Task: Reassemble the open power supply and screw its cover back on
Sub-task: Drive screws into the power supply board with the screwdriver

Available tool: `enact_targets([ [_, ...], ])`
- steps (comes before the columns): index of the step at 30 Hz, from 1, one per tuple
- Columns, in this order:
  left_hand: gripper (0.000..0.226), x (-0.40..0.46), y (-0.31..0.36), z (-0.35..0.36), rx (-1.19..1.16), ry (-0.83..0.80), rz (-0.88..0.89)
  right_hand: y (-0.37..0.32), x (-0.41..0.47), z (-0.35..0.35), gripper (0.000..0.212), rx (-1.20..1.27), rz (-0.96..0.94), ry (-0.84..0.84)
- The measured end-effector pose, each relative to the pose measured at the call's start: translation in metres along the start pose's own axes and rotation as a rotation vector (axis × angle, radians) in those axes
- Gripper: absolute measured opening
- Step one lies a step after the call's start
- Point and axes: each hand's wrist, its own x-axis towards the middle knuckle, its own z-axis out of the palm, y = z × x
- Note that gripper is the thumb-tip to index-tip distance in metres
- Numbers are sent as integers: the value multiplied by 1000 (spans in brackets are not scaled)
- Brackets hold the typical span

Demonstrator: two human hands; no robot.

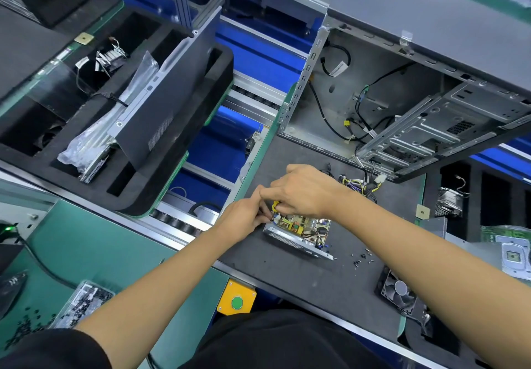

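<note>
Bare hands together over open power supply (298, 232): left hand (244, 219) pinching wire, right hand (304, 190) curled on board's edge.

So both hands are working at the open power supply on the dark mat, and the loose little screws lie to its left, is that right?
Not quite: the head view shows the loose screws lying to the right of the open power supply, not its left. Both the left hand and the right hand are indeed working at it on the dark mat.
</note>
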Motion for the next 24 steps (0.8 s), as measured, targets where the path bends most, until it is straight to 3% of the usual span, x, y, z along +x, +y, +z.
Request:
enact_targets([
  [2,28,0,2,-2,-13,-9,-13,0,0,1,9,12,2,-13],
  [7,48,-2,11,-4,-23,11,-33,-3,-2,0,25,39,40,3],
  [11,55,-4,16,-4,-49,62,-58,-3,-4,2,7,-7,35,-6],
  [14,58,-4,18,-4,-64,81,-67,-2,-4,2,10,-30,25,-43],
  [24,38,1,7,1,79,33,-6,-4,-4,0,14,47,49,17],
])
